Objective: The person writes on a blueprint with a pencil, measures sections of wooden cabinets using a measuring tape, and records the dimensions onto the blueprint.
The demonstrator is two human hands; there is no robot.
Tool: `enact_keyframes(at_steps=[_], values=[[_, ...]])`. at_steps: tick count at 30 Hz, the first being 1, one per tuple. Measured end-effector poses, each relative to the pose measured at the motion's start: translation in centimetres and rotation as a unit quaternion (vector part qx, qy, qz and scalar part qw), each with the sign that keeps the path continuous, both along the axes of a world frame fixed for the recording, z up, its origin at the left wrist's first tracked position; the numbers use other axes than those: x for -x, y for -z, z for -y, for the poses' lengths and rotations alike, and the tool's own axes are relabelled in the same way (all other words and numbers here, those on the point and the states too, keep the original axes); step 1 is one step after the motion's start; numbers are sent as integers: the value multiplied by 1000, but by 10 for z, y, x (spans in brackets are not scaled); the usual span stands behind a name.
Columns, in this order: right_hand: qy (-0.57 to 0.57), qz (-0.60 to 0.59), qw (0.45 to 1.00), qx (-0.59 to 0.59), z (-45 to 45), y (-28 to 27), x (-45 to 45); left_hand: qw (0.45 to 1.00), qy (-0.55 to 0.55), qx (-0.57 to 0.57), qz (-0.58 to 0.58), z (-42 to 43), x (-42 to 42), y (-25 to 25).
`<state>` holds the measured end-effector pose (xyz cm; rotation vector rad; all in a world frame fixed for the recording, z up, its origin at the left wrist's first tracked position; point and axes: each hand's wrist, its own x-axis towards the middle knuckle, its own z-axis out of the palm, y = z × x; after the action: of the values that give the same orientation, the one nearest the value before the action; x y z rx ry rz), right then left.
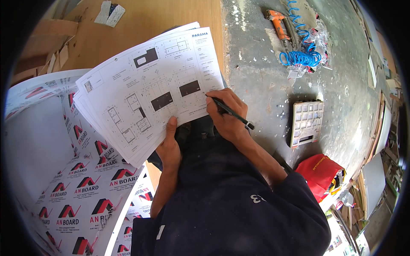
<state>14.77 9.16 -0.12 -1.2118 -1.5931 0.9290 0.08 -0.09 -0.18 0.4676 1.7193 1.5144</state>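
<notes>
Over the lap [202,129], paper sheets [128,91] are being pinched at their near edge by the left hand [169,147], while a slim pen [235,115] is being held at their right side by the right hand [228,119]; plans [162,101] are seemingly being checked, steadiness being called for by any stroke. Left of the sheets, glossy wrap [87,200] is being seen; right of them, a coiled hose [305,58] and a gridded case [306,123] are being borne by rough, paint-flecked concrete [265,81].
</notes>
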Motion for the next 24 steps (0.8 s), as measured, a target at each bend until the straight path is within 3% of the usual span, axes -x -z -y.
enact_keyframes(at_steps=[24], values=[[-2,-15,1000,8,7,-1,-8,1000,-6,-2,18,1,0,0]])
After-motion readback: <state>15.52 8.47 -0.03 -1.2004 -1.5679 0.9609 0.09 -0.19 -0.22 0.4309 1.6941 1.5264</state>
